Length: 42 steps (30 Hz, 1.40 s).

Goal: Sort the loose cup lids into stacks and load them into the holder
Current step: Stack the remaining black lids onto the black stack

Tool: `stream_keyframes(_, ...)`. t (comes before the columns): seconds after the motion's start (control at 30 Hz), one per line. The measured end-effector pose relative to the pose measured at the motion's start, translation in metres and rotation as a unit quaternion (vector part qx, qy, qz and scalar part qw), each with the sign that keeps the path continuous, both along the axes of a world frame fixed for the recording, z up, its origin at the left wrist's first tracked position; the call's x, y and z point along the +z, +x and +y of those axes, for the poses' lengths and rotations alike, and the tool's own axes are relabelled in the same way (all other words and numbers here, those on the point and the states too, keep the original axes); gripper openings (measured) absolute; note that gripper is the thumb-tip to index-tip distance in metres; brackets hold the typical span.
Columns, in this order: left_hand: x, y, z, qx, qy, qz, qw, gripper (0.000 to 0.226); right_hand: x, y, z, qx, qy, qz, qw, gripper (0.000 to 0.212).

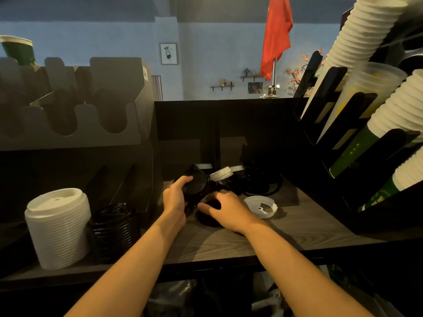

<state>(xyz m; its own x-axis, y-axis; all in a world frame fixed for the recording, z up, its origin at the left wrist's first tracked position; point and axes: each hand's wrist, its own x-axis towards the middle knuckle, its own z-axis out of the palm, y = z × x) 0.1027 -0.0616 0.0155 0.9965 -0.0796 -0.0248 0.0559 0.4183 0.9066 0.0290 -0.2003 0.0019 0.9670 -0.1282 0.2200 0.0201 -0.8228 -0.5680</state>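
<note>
My left hand (175, 197) grips a small stack of black lids (196, 184), tilted on edge above the counter. My right hand (225, 208) curls its fingers round a black lid (206, 219) lying flat on the wood. A loose clear lid (261, 206) lies just right of that hand. More black lids (259, 183) and a white lid (221, 173) sit in a pile behind. At the left stand a tall white lid stack (58, 227) and a shorter black lid stack (113, 232). The grey lid holder (71, 104) with U-shaped slots rises at the back left.
A black cup rack (357, 143) at the right holds slanted stacks of white paper cups (364, 42) and clear cups. A dark partition wall (229, 124) closes the back of the wooden counter (229, 241). Bags show below the counter's front edge.
</note>
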Motion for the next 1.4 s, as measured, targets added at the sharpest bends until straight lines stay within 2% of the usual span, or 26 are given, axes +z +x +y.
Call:
stream_keyframes(0.07,0.000,0.000,0.000,-0.004,-0.002,-0.003,1.000,0.034,0.003,-0.005,0.000,0.021,0.008,0.022,0.999,0.074)
stream_keyframes(0.2,-0.001,0.001,0.001,-0.002,-0.001,-0.003,1.000,0.034,0.002,-0.002,0.001,0.027,-0.073,0.043,0.996,0.077)
stream_keyframes(0.43,0.001,0.002,-0.001,0.000,-0.033,0.005,0.999,0.041,0.007,-0.004,0.003,-0.031,0.035,-0.038,0.998,0.094)
stream_keyframes(0.6,0.002,0.003,0.000,-0.001,-0.053,0.017,0.998,0.040,0.010,-0.003,0.002,-0.071,0.096,-0.109,0.987,0.086)
stream_keyframes(0.73,0.004,-0.002,-0.003,-0.003,-0.039,0.003,0.999,0.037,0.012,-0.005,0.002,-0.075,0.137,-0.141,0.978,0.091)
stream_keyframes(0.87,0.003,-0.005,-0.005,-0.029,-0.015,0.011,0.999,0.064,0.015,-0.006,0.001,-0.067,0.179,-0.155,0.969,0.094)
stream_keyframes(1.0,0.002,-0.004,-0.006,-0.047,-0.024,0.010,0.999,0.051,0.015,-0.004,0.001,-0.044,0.228,-0.163,0.959,0.090)
stream_keyframes(1.07,0.002,-0.004,-0.006,-0.019,-0.015,-0.005,1.000,0.055,0.015,-0.004,0.001,-0.049,0.227,-0.168,0.958,0.087)
stream_keyframes(1.2,0.001,-0.002,-0.003,0.047,-0.025,-0.016,0.998,0.081,0.013,-0.005,0.002,-0.058,0.197,-0.166,0.964,0.088)
stream_keyframes(1.3,0.001,-0.002,-0.001,0.057,-0.039,-0.007,0.998,0.053,0.010,-0.004,0.003,-0.065,0.137,-0.175,0.973,0.086)
stream_keyframes(1.4,0.000,-0.001,-0.003,0.037,-0.023,-0.023,0.999,0.036,0.011,-0.004,0.003,-0.075,0.185,-0.181,0.963,0.081)
